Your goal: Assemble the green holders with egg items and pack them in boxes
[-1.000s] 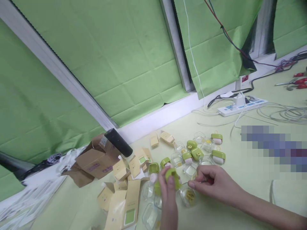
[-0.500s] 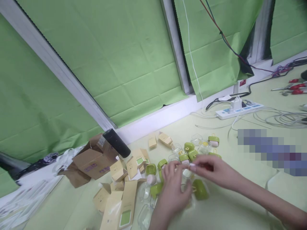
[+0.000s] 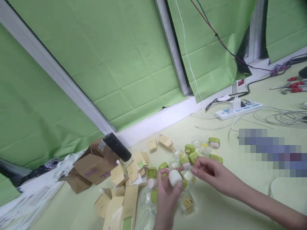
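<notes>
My left hand (image 3: 166, 195) is closed around a rounded white piece set in a green case (image 3: 175, 179), its white face turned up. Just right of it, my right hand (image 3: 212, 171) has its thumb and fingers pinched together; whatever they grip, if anything, is too small to make out. Below the held case lies a clear plastic case (image 3: 188, 203) with a yellow loop inside. Several green cases surround the hands, among them an open green shell (image 3: 151, 172) and a green case with a pale base (image 3: 214, 142).
Opened yellow cardboard boxes (image 3: 130, 201) lie left of my hands. Farther left stand a brown carton (image 3: 96, 166) and a black cylinder (image 3: 117, 147). A white power strip (image 3: 240, 110), coiled cables (image 3: 283, 115) and red-handled tools (image 3: 297, 85) lie at the right.
My left hand has turned, so the white piece in its green case shows. The green case that lay beside that hand no longer shows there. The pale bit at my right fingertips is no longer distinct.
</notes>
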`<state>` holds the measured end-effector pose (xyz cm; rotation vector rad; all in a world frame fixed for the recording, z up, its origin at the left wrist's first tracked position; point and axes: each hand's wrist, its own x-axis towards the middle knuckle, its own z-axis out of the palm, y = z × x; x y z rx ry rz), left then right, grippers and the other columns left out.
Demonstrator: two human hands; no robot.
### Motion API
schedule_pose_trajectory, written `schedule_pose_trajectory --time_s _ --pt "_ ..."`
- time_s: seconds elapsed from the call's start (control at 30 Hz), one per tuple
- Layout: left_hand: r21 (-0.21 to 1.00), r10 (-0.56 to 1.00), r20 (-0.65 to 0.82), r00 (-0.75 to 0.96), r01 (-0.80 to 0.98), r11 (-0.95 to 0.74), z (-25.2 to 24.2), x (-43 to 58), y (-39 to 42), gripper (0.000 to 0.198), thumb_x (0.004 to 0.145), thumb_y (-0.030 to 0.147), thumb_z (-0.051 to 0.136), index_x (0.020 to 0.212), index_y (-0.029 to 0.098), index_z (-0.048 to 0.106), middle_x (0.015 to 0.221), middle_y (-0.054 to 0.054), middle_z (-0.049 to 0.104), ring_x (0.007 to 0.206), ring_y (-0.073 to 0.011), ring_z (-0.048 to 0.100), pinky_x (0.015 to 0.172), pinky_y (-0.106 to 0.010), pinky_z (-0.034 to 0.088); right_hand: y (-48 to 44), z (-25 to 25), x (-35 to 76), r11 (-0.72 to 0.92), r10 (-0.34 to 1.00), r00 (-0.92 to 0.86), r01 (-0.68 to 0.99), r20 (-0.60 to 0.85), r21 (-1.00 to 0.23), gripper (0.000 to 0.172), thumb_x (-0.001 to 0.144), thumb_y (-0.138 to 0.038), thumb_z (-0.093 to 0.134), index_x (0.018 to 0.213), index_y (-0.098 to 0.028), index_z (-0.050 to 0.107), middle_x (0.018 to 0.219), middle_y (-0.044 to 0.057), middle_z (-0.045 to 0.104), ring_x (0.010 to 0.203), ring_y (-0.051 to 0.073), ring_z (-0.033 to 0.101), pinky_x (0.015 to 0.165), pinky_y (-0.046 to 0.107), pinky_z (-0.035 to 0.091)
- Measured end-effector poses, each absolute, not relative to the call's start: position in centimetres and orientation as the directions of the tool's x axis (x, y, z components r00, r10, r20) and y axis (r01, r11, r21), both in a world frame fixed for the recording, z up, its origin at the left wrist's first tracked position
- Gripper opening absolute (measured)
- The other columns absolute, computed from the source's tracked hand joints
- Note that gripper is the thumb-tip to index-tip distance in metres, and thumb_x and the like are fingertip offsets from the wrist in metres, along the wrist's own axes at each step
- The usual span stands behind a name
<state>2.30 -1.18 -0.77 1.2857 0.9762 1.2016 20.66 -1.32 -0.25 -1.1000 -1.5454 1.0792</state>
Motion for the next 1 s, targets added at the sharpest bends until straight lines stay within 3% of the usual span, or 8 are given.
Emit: schedule_pose_trajectory --time_s 0.1,0.3,0.47,0.57,0.63,0.8,0.93,1.0 --pt "0.960 0.990 0.112 0.088 -0.266 -0.085 -1.7 1.7 -1.1 0.042 0.071 0.041 0.071 0.094 0.025 0.041 0.102 -0.007 0.069 0.086 -0.0196 0.063 0.071 -0.028 0.045 -1.9 -0.4 19.8 0.191 0.955 -0.265 0.203 0.133 -0.960 0.029 0.087 -0.042 0.054 0.069 -0.020 0.049 0.058 -0.007 0.036 0.054 0.011 0.032 0.050 0.025 0.025" --pt "0.969 0.970 0.244 -0.006 -0.027 -0.245 -2.3 1.7 -1.5 0.057 0.059 0.035 0.081 0.107 0.024 0.053 0.104 -0.005 0.063 0.094 -0.0198 0.060 0.078 -0.027 0.047 -2.4 -0.7 19.1 0.166 0.951 -0.294 0.238 0.092 -0.957 0.028 0.088 -0.044 0.052 0.072 -0.020 0.051 0.060 -0.006 0.036 0.056 0.012 0.032 0.052 0.025 0.024" --pt "0.968 0.966 0.224 -0.130 0.149 -0.204 -2.7 2.2 -1.6 0.046 0.074 0.062 0.058 0.095 0.020 0.058 0.098 -0.008 0.064 0.091 -0.0227 0.059 0.083 -0.035 0.046 -2.8 -1.1 18.6 0.145 0.948 -0.313 0.264 0.057 -0.954 0.029 0.090 -0.045 0.047 0.075 -0.021 0.052 0.060 -0.006 0.038 0.057 0.012 0.035 0.053 0.025 0.027" --pt "0.985 0.944 0.168 -0.283 0.083 -0.150 -3.6 2.8 -1.2 0.057 0.076 0.072 0.045 0.099 0.021 0.051 0.109 -0.012 0.059 0.098 -0.0242 0.058 0.086 -0.039 0.045 -2.7 -1.7 18.2 0.117 0.944 -0.325 0.199 0.047 -0.973 0.029 0.090 -0.046 0.046 0.076 -0.021 0.052 0.062 -0.005 0.040 0.058 0.013 0.038 0.055 0.025 0.030" --pt "0.977 0.923 0.206 -0.325 0.012 -0.214 -3.9 3.3 -1.1 0.060 0.073 0.074 0.047 0.103 0.022 0.044 0.112 -0.013 0.058 0.106 -0.0246 0.056 0.090 -0.039 0.045 -2.6 -2.2 17.9 0.098 0.943 -0.330 0.128 0.051 -0.987 0.031 0.089 -0.048 0.048 0.073 -0.021 0.051 0.063 -0.005 0.042 0.060 0.013 0.039 0.056 0.025 0.031" --pt "0.972 0.962 0.207 -0.180 -0.076 -0.223 -3.2 4.0 -2.3 0.064 0.074 0.057 0.062 0.122 0.024 0.033 0.127 -0.015 0.050 0.096 -0.0215 0.062 0.079 -0.033 0.051 -2.2 -2.4 17.7 0.039 0.944 -0.324 -0.072 0.060 -0.997 0.038 0.084 -0.054 0.055 0.068 -0.020 0.050 0.061 -0.006 0.042 0.057 0.011 0.036 0.053 0.024 0.029" --pt "0.979 0.979 0.190 -0.079 -0.063 -0.195 -2.6 3.5 -2.9 0.061 0.074 0.047 0.067 0.122 0.021 0.039 0.125 -0.013 0.048 0.110 -0.0233 0.055 0.094 -0.033 0.043 -2.3 -2.1 17.8 0.019 0.952 -0.303 -0.108 0.051 -0.994 0.040 0.081 -0.055 0.059 0.065 -0.021 0.046 0.061 -0.006 0.039 0.056 0.011 0.033 0.051 0.023 0.027" --pt "0.979 0.978 0.202 -0.048 -0.018 -0.203 -2.8 3.3 -3.1 0.058 0.075 0.047 0.064 0.120 0.021 0.038 0.119 -0.011 0.049 0.107 -0.0234 0.055 0.094 -0.036 0.042 -2.4 -2.2 17.8 0.039 0.951 -0.303 -0.068 0.058 -0.997 0.038 0.082 -0.054 0.058 0.067 -0.020 0.048 0.061 -0.006 0.039 0.058 0.011 0.034 0.053 0.024 0.027"
